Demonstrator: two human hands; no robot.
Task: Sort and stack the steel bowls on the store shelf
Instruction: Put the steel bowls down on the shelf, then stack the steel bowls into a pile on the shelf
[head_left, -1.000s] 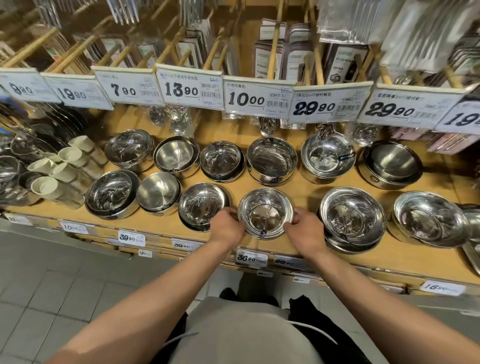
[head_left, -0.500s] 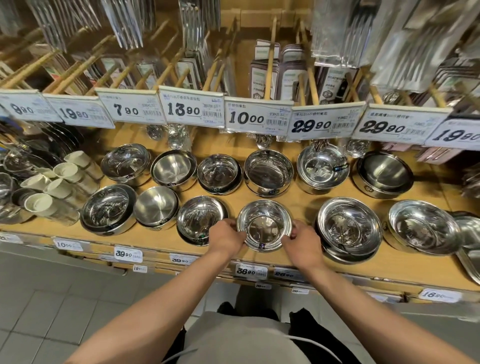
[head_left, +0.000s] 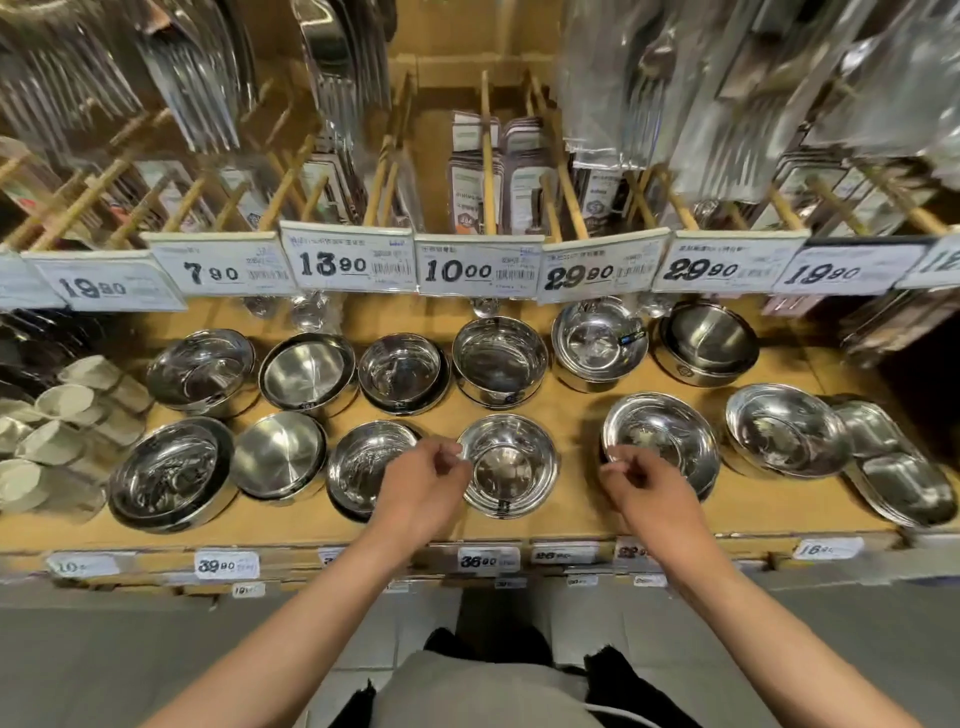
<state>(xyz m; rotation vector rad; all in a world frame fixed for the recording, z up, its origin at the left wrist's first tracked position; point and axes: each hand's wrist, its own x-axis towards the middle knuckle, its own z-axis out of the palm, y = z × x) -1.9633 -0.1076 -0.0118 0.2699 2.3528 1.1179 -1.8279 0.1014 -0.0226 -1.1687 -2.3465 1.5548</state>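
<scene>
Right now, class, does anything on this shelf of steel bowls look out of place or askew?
Mostly tidy. One oddity: the shiny steel bowl at the back under the left 29.90 price tag sits tilted on its stack and has a small dark label at its rim. The other bowls sit more level.

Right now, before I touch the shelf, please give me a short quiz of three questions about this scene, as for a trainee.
1. True or false: the right hand grips the small front bowl.
2. Which price tag hangs above the back bowl straight behind that small front bowl? A) 7.90 B) 10.00 tag C) 19.90
3. Fill in: the back row holds ___ bowls or bowl stacks.

Key: 1 false, bare shelf shows between them; 2 B; 3 six.
</scene>
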